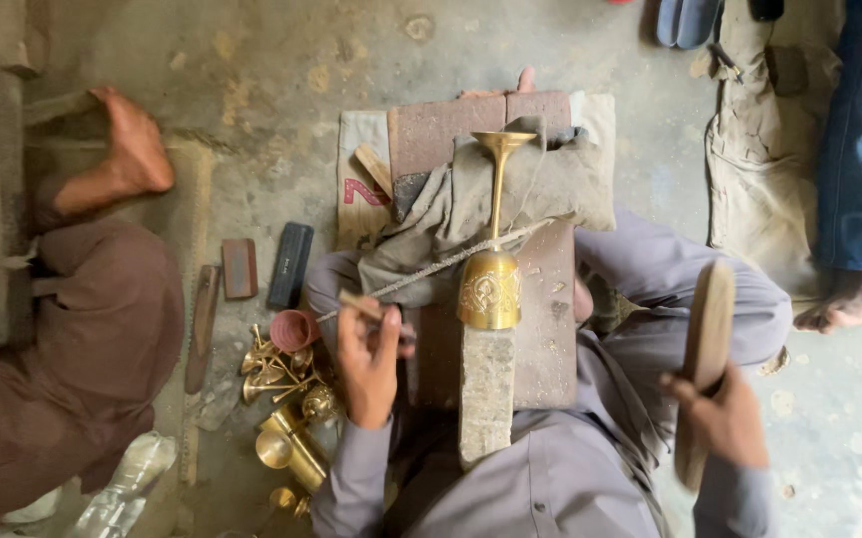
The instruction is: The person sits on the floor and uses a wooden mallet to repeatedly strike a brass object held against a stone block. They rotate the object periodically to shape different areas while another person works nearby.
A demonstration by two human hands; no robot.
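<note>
Right hand (725, 418) grips a flat wooden mallet (705, 364), raised to one side. Left hand (369, 364) pinches a thin punch (366, 306) just left of the brass goblet (492, 249), whose long axis points away on the stone block (486, 403); the left hand is nearer.

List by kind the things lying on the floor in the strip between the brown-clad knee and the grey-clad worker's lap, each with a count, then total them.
Brass goblet pieces in the pile: too tangled to count
Flat wooden stick: 1
Reddish-brown block: 1
Dark block: 1
Pink cup: 1
Total, pile aside: 4
</note>
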